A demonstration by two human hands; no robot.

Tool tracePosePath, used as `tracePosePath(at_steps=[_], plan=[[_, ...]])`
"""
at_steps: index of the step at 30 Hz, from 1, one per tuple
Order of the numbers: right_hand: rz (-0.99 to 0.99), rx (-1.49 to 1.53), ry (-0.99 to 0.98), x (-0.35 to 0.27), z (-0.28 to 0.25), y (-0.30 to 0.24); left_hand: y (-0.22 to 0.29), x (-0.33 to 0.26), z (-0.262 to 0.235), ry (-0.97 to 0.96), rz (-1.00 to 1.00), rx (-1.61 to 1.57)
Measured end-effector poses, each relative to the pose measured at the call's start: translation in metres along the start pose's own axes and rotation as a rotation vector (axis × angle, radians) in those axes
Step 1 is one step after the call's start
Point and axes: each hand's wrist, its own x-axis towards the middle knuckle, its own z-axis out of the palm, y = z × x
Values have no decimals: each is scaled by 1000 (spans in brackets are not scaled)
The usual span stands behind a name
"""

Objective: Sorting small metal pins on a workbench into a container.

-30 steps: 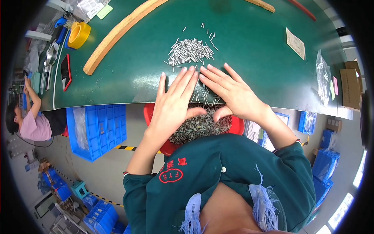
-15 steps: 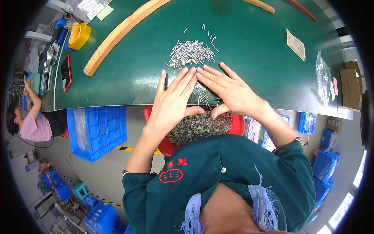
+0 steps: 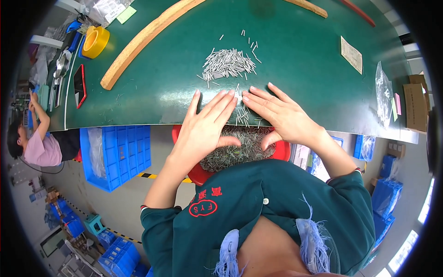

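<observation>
A pile of small silvery metal pins (image 3: 229,63) lies on the green tabletop (image 3: 295,60), with a few strays around it. My left hand (image 3: 207,117) rests flat near the table's front edge, palm down and fingers stretched out. Facing it, my right hand (image 3: 284,113) lies palm down too, its fingers spread. In the narrow gap between the hands are some loose metal pins (image 3: 242,115). Below the edge, under my thumbs, a red basin (image 3: 284,152) is filled with a heap of similar pins (image 3: 235,150).
Wooden strips (image 3: 138,44) lie on the table. To the left are a yellow tape roll (image 3: 96,42) and a red-edged phone (image 3: 80,86). A paper slip (image 3: 351,55) and clear plastic bag (image 3: 383,94) lie right. Blue crates (image 3: 122,157) stand below; a co-worker (image 3: 41,147) sits far left.
My hands have drawn slightly back toward the table edge, and the gap between them has widened. More loose pins show between them. The pile beyond stays put.
</observation>
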Motion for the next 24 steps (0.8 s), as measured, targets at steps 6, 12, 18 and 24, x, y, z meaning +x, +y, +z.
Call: tracePosePath(at_steps=[6, 12, 18, 24], plan=[[10, 53, 59, 3, 3, -6, 0, -5, 3, 25, -42, -129], [50, -22, 35, -6, 3, 0, -6, -3, 4, 18, -88, -54], [184, 318, 455, -14, 0, 9, -3, 14, 6, 46, -61, -82], [408, 298, 546, -24, -4, 24, 7, -3, 1, -41, -18, -105]])
